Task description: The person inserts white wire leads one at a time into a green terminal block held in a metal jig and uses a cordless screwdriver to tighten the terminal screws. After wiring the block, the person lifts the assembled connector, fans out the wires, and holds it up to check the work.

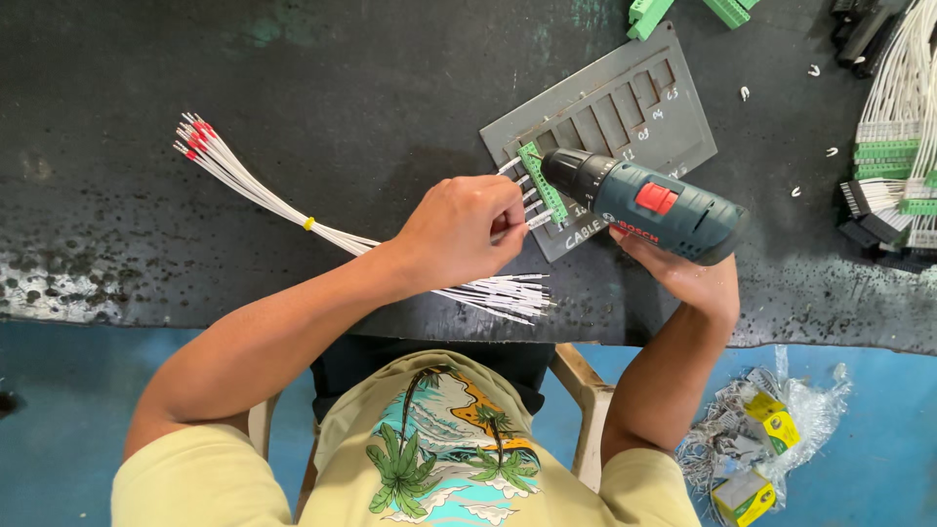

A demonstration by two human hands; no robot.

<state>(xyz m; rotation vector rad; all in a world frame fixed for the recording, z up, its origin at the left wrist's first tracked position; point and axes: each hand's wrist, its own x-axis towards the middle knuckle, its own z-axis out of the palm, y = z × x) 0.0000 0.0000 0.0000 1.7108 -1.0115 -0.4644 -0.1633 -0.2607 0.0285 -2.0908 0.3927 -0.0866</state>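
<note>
**Trainee:** Where does the work sit, and what does each hand do?

**Instructor:** The green terminal block point(543, 182) lies in a slot at the lower-left corner of the grey jig plate point(625, 107), centre of the frame, on the dark bench point(293, 98); the left hand point(459, 229) is closed in a pinch on a white wire point(522, 222) at the block's left side; the right hand point(688, 273) is clenched round the grip of the blue cordless screwdriver point(649, 207), whose chuck points at the block from the right.

**Trainee:** How is the step done well?

**Instructor:** Hold the wire fully seated and straight while the screw is driven; keep the bit square to the screw head; apply light pressure and a short trigger pull, since over-torque could strip a small clamp; the bit tip is hidden by the chuck, so its engagement probably needs checking by feel.

**Trainee:** And the remaining stock?

**Instructor:** The tied bundle of white wires point(322, 229) runs from the upper left, red ferrules outward, to loose ends below the left hand; keep it clear of the chuck; finished green blocks with wires point(893, 156) lie at the right edge.
</note>
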